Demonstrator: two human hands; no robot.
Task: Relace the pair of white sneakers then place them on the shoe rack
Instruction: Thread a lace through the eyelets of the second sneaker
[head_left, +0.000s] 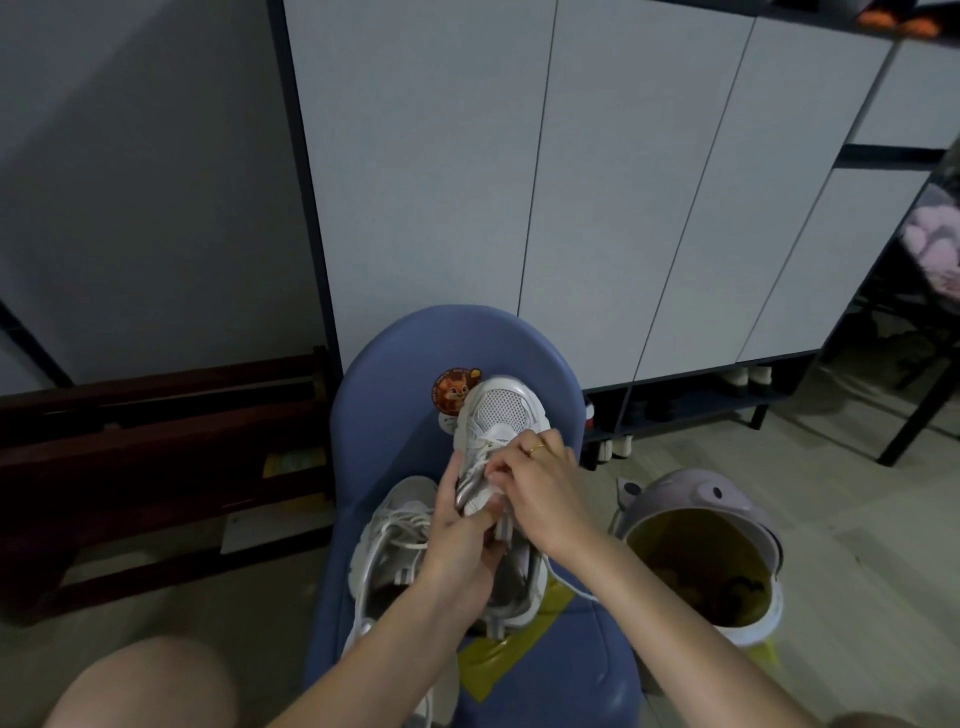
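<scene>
White mesh sneaker (498, 415) in the curled grip of left hand (457, 540) and right hand (540, 499).

under the right hand (545, 499) and left hand (457, 535): middle of the far sneaker (498, 415) covered, lace holes unreadable. beside the grip, left: near sneaker (389, 535) partly behind the left forearm. just past the toe: round sticker (456, 391) partly covered, lettering too small. far from the grip: shoes under the cabinet (748, 375) dim, cut off; pink bundle (935, 244) blurred at the right edge.
</scene>
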